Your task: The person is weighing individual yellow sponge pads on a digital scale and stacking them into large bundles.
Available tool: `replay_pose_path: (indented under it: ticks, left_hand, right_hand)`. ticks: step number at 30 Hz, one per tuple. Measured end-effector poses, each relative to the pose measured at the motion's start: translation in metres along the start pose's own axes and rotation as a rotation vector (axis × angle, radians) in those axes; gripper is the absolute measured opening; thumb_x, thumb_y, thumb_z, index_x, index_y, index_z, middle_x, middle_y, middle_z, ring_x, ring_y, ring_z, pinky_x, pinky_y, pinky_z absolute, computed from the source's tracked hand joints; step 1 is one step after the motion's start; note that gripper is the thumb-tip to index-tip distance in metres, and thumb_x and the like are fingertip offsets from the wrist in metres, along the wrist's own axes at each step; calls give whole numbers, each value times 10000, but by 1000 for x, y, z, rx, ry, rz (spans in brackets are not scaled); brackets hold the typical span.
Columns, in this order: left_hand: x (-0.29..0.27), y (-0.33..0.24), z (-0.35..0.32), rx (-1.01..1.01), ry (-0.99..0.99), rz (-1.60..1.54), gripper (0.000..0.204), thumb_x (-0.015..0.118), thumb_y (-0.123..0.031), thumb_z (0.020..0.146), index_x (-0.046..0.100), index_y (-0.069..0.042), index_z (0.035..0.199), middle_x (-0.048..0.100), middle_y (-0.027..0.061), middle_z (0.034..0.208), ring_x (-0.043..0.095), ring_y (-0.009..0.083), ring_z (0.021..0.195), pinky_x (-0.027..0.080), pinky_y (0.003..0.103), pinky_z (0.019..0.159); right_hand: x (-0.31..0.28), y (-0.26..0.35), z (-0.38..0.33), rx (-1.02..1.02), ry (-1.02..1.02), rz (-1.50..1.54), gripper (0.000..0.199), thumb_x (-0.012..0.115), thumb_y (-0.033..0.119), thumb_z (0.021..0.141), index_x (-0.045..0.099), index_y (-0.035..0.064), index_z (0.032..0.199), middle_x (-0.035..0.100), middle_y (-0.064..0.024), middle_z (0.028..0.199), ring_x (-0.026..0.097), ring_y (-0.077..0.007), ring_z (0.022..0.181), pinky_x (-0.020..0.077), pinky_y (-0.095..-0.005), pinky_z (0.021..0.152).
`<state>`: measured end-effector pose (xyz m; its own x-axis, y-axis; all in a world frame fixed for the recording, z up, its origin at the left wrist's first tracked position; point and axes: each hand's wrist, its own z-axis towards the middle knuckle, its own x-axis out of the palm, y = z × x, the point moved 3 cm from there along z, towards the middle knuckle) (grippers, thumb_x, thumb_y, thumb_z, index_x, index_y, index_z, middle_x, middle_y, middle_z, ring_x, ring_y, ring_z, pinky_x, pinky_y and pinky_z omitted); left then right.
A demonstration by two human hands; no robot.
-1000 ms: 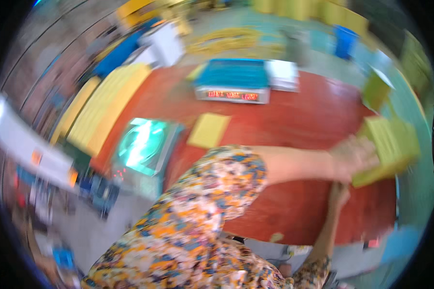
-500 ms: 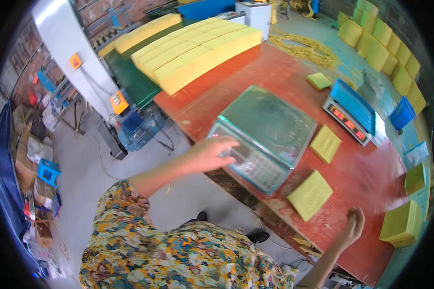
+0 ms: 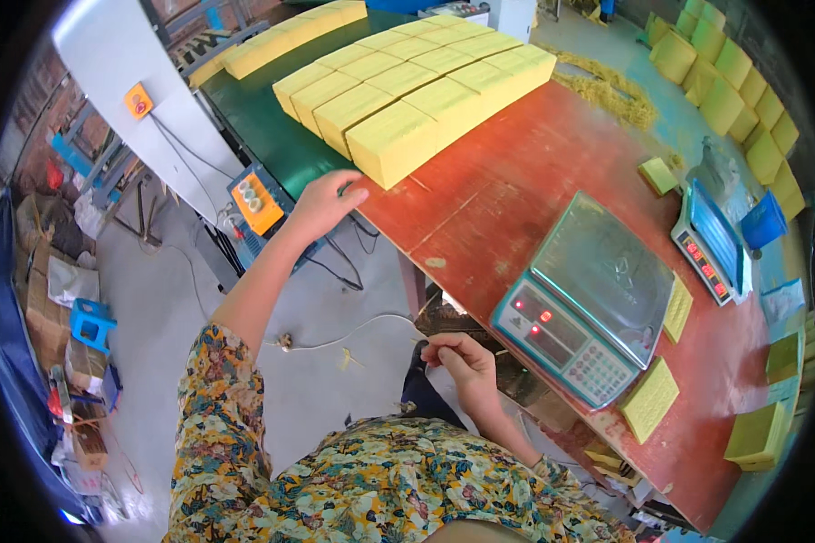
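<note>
My left hand [image 3: 328, 204] is raised over the table's left edge, thumb and fingers apart with nothing between them. Beside it lies a big block of stacked yellow paper [image 3: 398, 149], split into rows of bundles, partly on a dark green surface [image 3: 281, 118]. My right hand [image 3: 466, 366] hovers in front of the table edge with its fingers curled to the thumb; whatever may be inside is hidden. To its right, a digital scale [image 3: 607, 271] with a glassy pan and lit red digits carries nothing. Small yellow paper stacks [image 3: 650, 399] lie on its far side.
The red tabletop [image 3: 471, 195] holds a second scale [image 3: 711, 240] with a blue tray. An orange switch box [image 3: 256, 201] stands by the table's left corner. Yellow bundles [image 3: 720, 104] are piled on the floor at the far right. A white cable [image 3: 353, 333] runs over the floor.
My view has turned left. My left hand has left the scale's keypad and is now by the yellow block. My right hand has come from the table's right side to in front of me.
</note>
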<state>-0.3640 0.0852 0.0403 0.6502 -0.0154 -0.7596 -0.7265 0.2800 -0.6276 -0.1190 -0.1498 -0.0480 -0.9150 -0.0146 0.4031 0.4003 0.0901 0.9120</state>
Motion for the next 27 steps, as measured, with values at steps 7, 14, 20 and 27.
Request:
replay_pose_path:
  ticks: [7, 14, 20, 27]
  left_hand:
    - [30, 48, 169, 93, -84, 243, 547, 657, -316, 883, 548, -5, 1320, 606, 213, 1281, 595, 326, 1175, 475, 379, 967]
    - [71, 82, 232, 30, 11, 198, 606, 594, -384, 909, 467, -30, 1384, 589, 221, 1291, 568, 364, 1186, 455, 434, 986]
    - [83, 47, 160, 280, 232, 98, 494, 544, -309, 957, 458, -68, 1380, 581, 219, 1277, 565, 377, 1157, 453, 462, 947]
    - [68, -2, 29, 494, 553, -38, 534, 540, -172, 947, 394, -43, 1444, 450, 210, 1454, 453, 369, 1324, 381, 423, 1075]
  right_hand:
    - [23, -24, 108, 7, -7, 105, 173, 506, 2, 966, 645, -22, 1067, 685, -95, 947, 638, -152, 877, 510, -298, 816]
    - [42, -41, 156, 117, 117, -17, 202, 520, 28, 965, 624, -29, 1128, 669, -81, 989, 624, -148, 917, 503, -295, 834]
    - [43, -109, 149, 362, -173, 276, 374, 576, 137, 942, 543, -12, 1284, 648, -111, 1133, 624, -183, 1051, 494, -311, 907]
    - [75, -102, 120, -15, -323, 693, 520, 532, 87, 884, 461, 45, 1397, 563, -77, 1334, 517, -201, 1231, 409, -394, 1030]
